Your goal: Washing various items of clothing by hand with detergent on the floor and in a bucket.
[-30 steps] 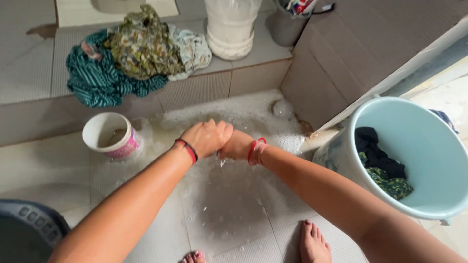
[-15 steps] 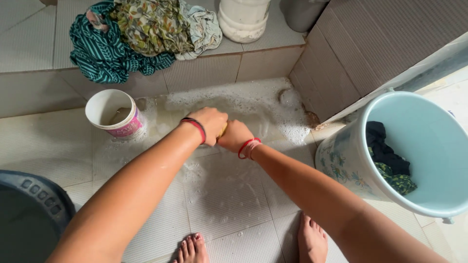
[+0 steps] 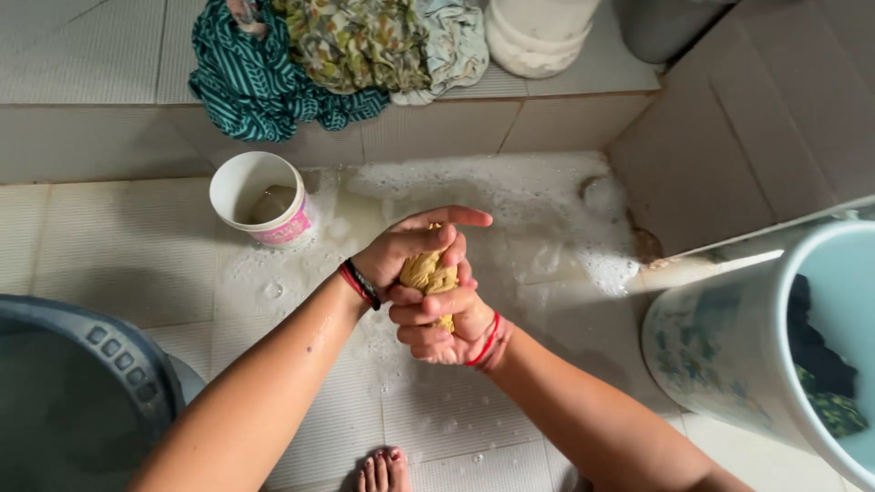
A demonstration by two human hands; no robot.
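Both of my hands grip a wet, tan-yellow bunched cloth (image 3: 428, 271) above the soapy tiled floor. My left hand (image 3: 406, 248) wraps its upper end, with the index finger stretched out to the right. My right hand (image 3: 444, 321) is turned palm up and clasps the lower end. Each wrist wears a red string band. Most of the cloth is hidden inside my fists.
A white cup (image 3: 261, 200) stands on the foam at the left. A pile of wet clothes (image 3: 328, 50) lies on the raised tile ledge. A light-blue bucket (image 3: 738, 346) with dark clothes is at the right, a dark tub (image 3: 73, 392) at the left. My toes (image 3: 383, 469) show below.
My hands have lifted off the floor and turned, right palm now up, twisting the tan cloth between them. The view has shifted right and down.
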